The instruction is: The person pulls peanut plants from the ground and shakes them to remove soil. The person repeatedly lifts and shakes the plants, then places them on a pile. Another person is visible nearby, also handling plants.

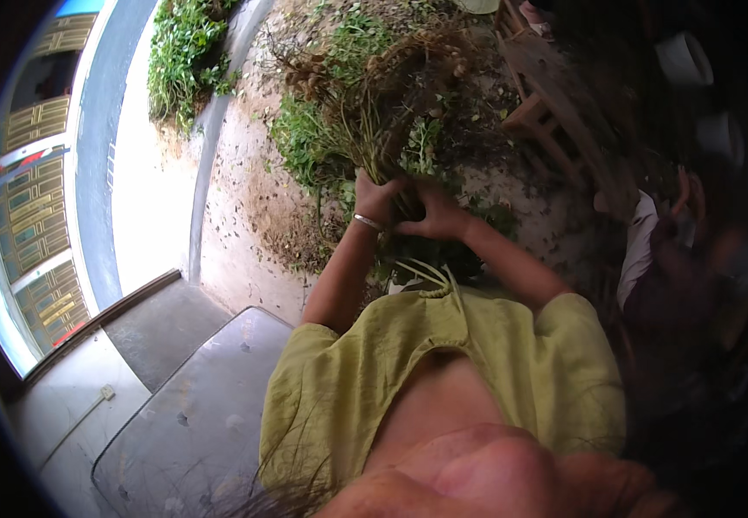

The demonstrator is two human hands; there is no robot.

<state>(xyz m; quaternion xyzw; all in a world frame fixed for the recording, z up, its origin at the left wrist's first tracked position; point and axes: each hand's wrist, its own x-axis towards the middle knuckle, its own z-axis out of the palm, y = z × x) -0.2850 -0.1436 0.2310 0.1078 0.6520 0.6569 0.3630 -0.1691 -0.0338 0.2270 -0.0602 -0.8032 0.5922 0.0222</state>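
Note:
Both of my hands are around the stems of a bunch of uprooted peanut plants [374, 123]. My left hand [377, 197], with a silver-coloured bracelet at the wrist, grips the stems from the left. Just right of it, my right hand [442, 210] is closed about the same stems, its thumb toward me. The brown roots [406, 61] fan out at the far end of the bunch, with what look like pods among them. Below the bunch, more leafy green plants [309, 139] lie on the floor. Shadow partly hides the right hand's fingertips.
Soil and leaf scraps litter the floor [244, 188]. To the right stand a wooden stool [532, 116] and white buckets [684, 59], near another person's hand [688, 194] and sleeve [638, 226]. A plastic-covered mattress [205, 401] is at lower left. Another plant heap [186, 58] lies beyond the grey strip.

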